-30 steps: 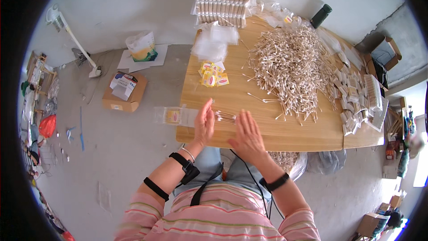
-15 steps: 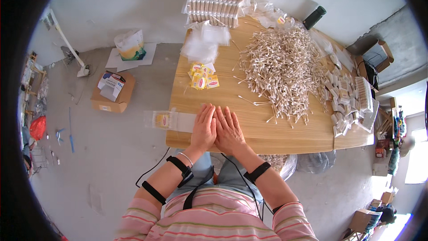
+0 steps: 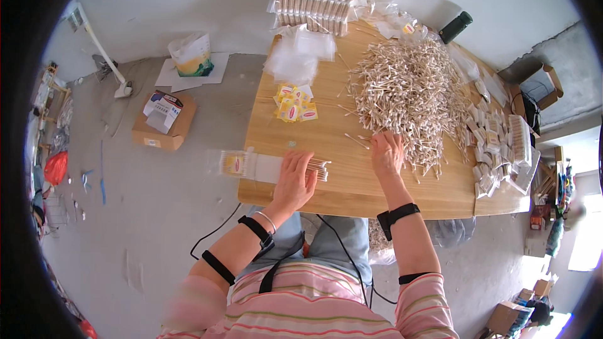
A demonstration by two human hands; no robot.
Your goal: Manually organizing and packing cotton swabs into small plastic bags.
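My left hand (image 3: 295, 183) presses down over a row of cotton swabs (image 3: 321, 168) near the table's front edge, its fingers close together and the swab tips sticking out to the right. From under that hand a white strip (image 3: 269, 168) runs left to a clear packet of swabs with a yellow label (image 3: 233, 164), which juts past the table edge. At the near left rim of a large heap of loose cotton swabs (image 3: 405, 94), my right hand (image 3: 387, 152) has its fingers bent together on swabs; the fingertips are partly hidden.
Yellow label cards (image 3: 295, 105) lie beyond my left hand, with clear plastic bags (image 3: 300, 56) behind them. Bagged swabs (image 3: 314, 0) are stacked at the back. Small white packs (image 3: 493, 141) crowd the right side. A dark green bottle (image 3: 455, 27) lies near the wall.
My hands were side by side on the strip. The right hand has moved right to the swab heap; the left stays over the swabs, whose tips now show. The whole view has shifted slightly.
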